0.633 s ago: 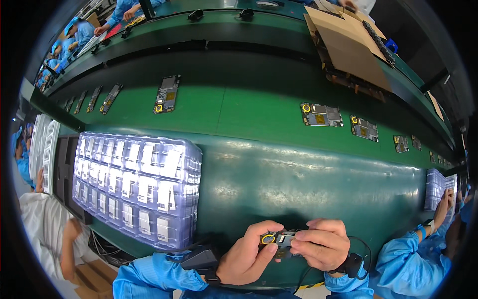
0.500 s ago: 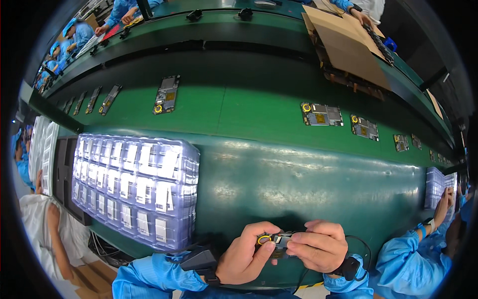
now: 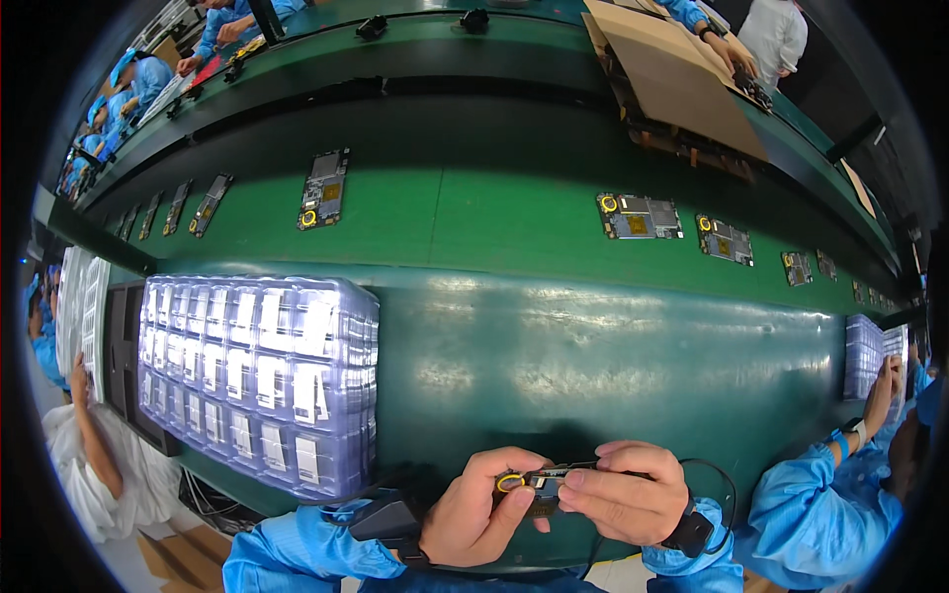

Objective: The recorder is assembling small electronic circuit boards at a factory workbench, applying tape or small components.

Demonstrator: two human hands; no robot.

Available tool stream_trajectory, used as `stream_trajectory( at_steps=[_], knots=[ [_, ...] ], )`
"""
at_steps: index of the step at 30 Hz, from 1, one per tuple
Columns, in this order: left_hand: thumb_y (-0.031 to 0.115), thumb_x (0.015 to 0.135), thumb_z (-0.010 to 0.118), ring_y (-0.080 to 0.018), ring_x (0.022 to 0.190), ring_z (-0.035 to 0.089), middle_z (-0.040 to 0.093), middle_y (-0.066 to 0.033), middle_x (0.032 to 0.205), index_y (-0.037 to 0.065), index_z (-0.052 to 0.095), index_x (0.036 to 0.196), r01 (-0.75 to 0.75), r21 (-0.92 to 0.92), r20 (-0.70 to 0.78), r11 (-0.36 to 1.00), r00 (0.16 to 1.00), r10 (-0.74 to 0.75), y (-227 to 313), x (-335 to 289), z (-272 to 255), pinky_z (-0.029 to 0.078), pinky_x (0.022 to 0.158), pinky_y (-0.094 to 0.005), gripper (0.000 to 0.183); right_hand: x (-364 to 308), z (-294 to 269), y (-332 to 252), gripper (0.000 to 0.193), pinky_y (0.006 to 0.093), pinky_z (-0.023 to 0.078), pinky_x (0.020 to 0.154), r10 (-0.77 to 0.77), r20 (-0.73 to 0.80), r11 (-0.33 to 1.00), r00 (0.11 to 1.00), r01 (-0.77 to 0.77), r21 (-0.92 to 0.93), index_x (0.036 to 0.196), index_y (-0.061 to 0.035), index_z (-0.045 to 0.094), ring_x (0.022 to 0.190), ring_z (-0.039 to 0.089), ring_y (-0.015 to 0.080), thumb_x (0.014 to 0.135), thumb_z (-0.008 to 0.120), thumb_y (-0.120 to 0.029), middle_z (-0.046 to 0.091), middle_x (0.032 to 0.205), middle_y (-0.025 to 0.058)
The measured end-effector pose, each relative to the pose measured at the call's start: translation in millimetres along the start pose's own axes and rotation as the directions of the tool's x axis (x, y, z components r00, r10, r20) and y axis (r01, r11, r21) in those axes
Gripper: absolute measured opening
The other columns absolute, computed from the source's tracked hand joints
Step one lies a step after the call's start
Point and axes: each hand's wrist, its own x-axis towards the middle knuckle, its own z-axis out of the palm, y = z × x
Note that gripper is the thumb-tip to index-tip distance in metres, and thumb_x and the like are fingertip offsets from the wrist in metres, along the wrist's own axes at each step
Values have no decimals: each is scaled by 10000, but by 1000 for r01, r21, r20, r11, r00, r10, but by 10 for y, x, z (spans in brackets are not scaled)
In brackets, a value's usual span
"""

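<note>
Near the front edge of the bench, a small dark circuit board (image 3: 543, 505) with a yellow ring on its left end is held between my two hands. My left hand (image 3: 481, 509) pinches the ringed end between thumb and fingers. From the other side, my right hand (image 3: 631, 492) closes its fingertips over the board's right part; whether a small part lies under them is hidden. To the left stands a clear plastic tray (image 3: 372, 395) whose many pockets hold white and silver flat pieces.
Beyond the bench runs a green belt (image 3: 474, 217) with several circuit boards, among them one board (image 3: 323, 188) at left and another (image 3: 640, 216) at right. Brown cardboard (image 3: 682, 84) leans over its far side. A co-worker's blue sleeve (image 3: 820, 504) is at the right.
Both hands and the circuit board have shifted slightly left in view. The right fingers have moved a little over the board, and the silver piece beside them shows less. The belt boards look nearly unmoved.
</note>
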Motion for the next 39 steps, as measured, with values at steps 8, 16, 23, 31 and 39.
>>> stream_trajectory(
  at_steps=[8,16,23,31,39],
  knots=[
    [-7,1061,467,-169,837,699,658,-196,1137,-25,340,1364,53,52,-37,997,998,-51,31,-7,1,575,738,-304,330,42,2,-19,270,330,635,810,32,9,999,999,-31,-9,954,-86,825,941,632,192,690,846,-36,759,1100,-8],
    [-7,1053,484,-154,816,697,671,-195,1119,-27,356,1348,43,109,-35,993,999,-39,40,-5,-21,574,715,-300,322,88,-20,-13,273,351,631,836,18,61,1000,998,-19,20,986,-82,810,949,615,197,721,873,-75,752,1104,-4],
    [-3,1042,515,-146,806,704,689,-190,1111,-20,383,1329,56,92,-76,994,996,-49,41,7,-28,579,690,-286,316,38,19,20,261,361,631,833,10,59,1000,998,-11,11,985,-77,803,958,611,201,733,871,-77,743,1135,4],
    [5,1029,559,-136,771,715,705,-182,1095,-18,440,1270,35,142,-96,989,995,-21,35,-7,-76,583,666,-275,270,51,28,79,362,298,556,659,399,161,801,903,-428,418,1105,24,740,778,708,234,795,879,-101,750,908,127],
    [22,1015,595,-164,752,749,713,-174,1062,-20,471,1262,56,230,-75,972,996,-40,23,-37,-100,600,635,-284,279,-6,35,-7,206,261,486,545,532,273,620,802,-588,520,1040,10,744,688,690,164,859,826,-42,739,816,106]
  ],
)
